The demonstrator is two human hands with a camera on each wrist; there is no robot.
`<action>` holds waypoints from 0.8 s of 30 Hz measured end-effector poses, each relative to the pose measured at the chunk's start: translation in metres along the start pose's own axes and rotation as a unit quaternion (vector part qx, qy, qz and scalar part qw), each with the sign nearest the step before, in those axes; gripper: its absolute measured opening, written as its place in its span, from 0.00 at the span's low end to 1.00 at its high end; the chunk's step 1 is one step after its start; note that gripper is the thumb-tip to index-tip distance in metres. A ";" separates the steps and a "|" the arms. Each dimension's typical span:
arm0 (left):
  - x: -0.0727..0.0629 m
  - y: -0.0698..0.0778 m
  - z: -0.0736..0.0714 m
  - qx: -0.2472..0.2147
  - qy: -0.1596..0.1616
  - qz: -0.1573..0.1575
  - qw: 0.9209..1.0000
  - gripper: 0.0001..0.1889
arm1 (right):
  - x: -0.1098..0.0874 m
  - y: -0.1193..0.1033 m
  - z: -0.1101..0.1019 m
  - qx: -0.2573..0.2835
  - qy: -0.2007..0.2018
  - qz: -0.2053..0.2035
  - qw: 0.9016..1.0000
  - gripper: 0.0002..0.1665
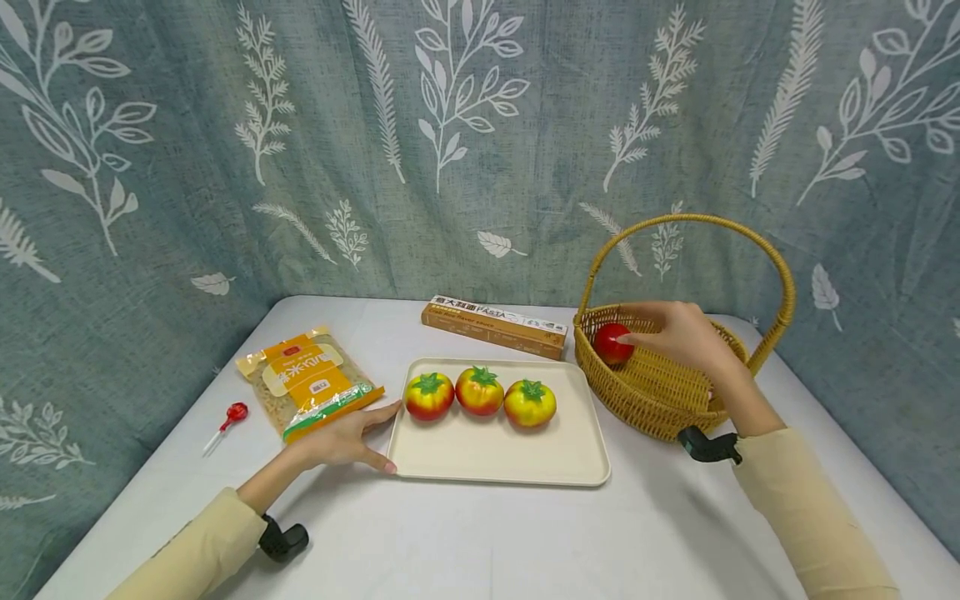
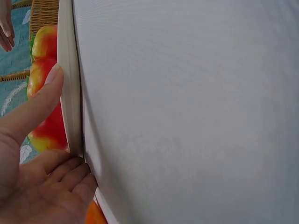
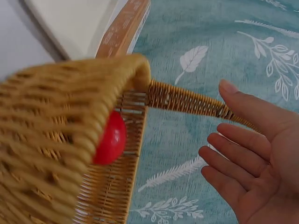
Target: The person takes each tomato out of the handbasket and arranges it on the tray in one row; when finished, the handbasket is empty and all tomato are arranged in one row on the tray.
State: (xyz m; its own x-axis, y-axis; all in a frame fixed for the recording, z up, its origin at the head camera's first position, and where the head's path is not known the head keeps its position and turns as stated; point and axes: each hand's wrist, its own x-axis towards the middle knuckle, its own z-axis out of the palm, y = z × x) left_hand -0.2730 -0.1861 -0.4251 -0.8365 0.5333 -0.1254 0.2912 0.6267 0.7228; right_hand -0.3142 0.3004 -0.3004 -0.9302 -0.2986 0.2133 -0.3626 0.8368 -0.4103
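Note:
My left hand (image 1: pixel 343 437) touches the left edge of a cream tray (image 1: pixel 495 462), its thumb and fingers spread and fairly straight. On that tray three red-and-yellow toy tomatoes (image 1: pixel 480 392) with green tops sit in a row. Over the wicker basket (image 1: pixel 637 408) at the right is my right hand (image 1: pixel 678 337), beside a glossy red round fruit (image 1: pixel 613 344) lying in the basket's left part. The right wrist view shows this hand (image 3: pixel 257 158) with fingers extended, apart from the red fruit (image 3: pixel 112 139) and nothing held.
A brown pasta box (image 1: pixel 495 325) lies behind the tray. At the left are an orange-labelled grain bag (image 1: pixel 311 375) and a red lollipop (image 1: pixel 236 412). The basket's tall handle (image 1: pixel 697 218) arches above it. A patterned curtain (image 1: pixel 480 167) hangs behind the white table.

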 end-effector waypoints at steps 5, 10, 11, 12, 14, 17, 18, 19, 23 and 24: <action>0.000 0.000 0.000 0.005 0.002 0.006 1.000 0.53 | 0.007 0.004 -0.009 -0.009 -0.001 0.000 1.000 0.35; 0.000 0.000 0.000 0.004 0.002 -0.003 1.000 0.53 | 0.014 0.013 -0.013 0.004 -0.010 0.027 1.000 0.41; 0.001 0.000 0.000 0.005 0.002 -0.003 1.000 0.53 | 0.015 0.015 -0.013 0.006 -0.014 0.031 0.999 0.42; 0.001 0.000 0.000 0.005 0.002 -0.004 1.000 0.53 | 0.016 0.016 -0.013 0.008 -0.015 0.034 0.999 0.43; 0.001 0.000 0.000 0.005 0.002 -0.003 1.000 0.53 | 0.019 0.020 -0.013 0.006 -0.020 0.034 0.999 0.43; 0.001 0.001 0.000 0.002 0.000 0.001 1.000 0.52 | 0.024 0.024 -0.014 0.000 -0.030 0.031 0.999 0.44; 0.000 0.001 0.000 0.001 -0.001 0.001 1.000 0.52 | 0.026 0.024 -0.014 -0.003 -0.033 0.029 0.999 0.44; 0.000 0.001 0.000 0.000 -0.002 0.001 1.000 0.52 | 0.029 0.026 -0.015 -0.004 -0.036 0.028 0.999 0.44; -0.001 0.001 0.000 -0.001 -0.005 0.002 1.000 0.52 | 0.038 0.028 -0.015 -0.007 -0.055 0.023 0.998 0.44; -0.001 0.001 0.000 -0.001 -0.005 0.002 1.000 0.52 | 0.041 0.029 -0.015 -0.006 -0.061 0.021 0.998 0.44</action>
State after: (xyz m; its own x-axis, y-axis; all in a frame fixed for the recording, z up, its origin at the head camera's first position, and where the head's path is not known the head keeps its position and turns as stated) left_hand -0.2722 -0.1862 -0.4241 -0.8301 0.5424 -0.1293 0.2942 0.6230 0.7248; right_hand -0.3618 0.3196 -0.2907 -0.9446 -0.3164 0.0875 -0.3239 0.8551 -0.4048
